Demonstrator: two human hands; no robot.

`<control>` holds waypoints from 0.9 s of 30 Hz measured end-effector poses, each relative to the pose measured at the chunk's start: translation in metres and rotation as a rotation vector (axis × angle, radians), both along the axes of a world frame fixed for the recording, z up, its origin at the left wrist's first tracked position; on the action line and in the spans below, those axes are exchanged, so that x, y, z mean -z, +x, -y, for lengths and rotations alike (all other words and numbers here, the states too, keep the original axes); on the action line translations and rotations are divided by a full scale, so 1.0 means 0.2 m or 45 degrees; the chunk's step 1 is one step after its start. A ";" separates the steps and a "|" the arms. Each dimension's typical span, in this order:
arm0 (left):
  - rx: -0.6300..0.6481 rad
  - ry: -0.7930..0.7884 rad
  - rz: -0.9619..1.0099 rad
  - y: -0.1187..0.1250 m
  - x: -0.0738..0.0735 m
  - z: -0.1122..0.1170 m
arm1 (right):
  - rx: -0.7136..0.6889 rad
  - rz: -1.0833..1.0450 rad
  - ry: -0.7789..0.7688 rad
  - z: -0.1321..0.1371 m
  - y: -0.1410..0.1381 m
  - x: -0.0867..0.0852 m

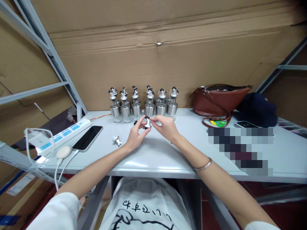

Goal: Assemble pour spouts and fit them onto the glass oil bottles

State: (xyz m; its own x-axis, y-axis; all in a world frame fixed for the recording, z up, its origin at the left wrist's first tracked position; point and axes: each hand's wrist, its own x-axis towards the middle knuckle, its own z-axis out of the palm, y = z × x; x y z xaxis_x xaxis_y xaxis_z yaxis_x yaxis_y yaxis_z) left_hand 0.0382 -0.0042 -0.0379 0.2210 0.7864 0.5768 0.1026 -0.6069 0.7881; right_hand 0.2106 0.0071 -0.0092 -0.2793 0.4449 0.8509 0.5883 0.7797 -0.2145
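Observation:
Just in front of the bottles, my left hand [136, 136] is closed around a silver pourer spout [148, 124] with a black cap. The thumb and fingers of my right hand [167, 127] are pinched at the spout's black part, on its right side. Whether a small piece sits between those fingertips is too small to tell. Another silver spout [117, 140] lies loose on the table, left of my left hand. Behind my hands stand several glass bottles [126, 112] with steel bands, in two rows, topped with spouts and black flip caps.
On the left of the grey table [153, 159] lie a white power strip [64, 135], a phone [88, 138] and a round white charger [64, 152] with cables. To the right are a brown handbag [218, 100], a dark cap [257, 108] and another phone [246, 124]. Cardboard [124, 64] rises behind.

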 end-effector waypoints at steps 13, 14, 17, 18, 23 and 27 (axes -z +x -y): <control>0.011 -0.040 -0.006 0.02 -0.02 0.01 | 0.013 0.161 -0.039 0.01 0.00 0.00; 0.013 -0.037 -0.014 0.02 -0.02 0.02 | 0.009 0.176 -0.048 0.01 0.00 -0.01; 0.009 -0.028 -0.042 0.02 -0.02 0.01 | -0.008 0.182 -0.091 0.01 0.00 -0.01; 0.002 -0.024 -0.052 0.01 -0.02 0.01 | -0.015 0.172 -0.110 0.02 0.00 -0.01; -0.058 0.007 -0.106 0.01 -0.01 0.00 | -0.069 0.093 -0.224 0.02 -0.02 0.00; -0.048 0.018 -0.138 0.00 0.00 0.00 | -0.130 0.029 -0.293 0.02 -0.03 0.00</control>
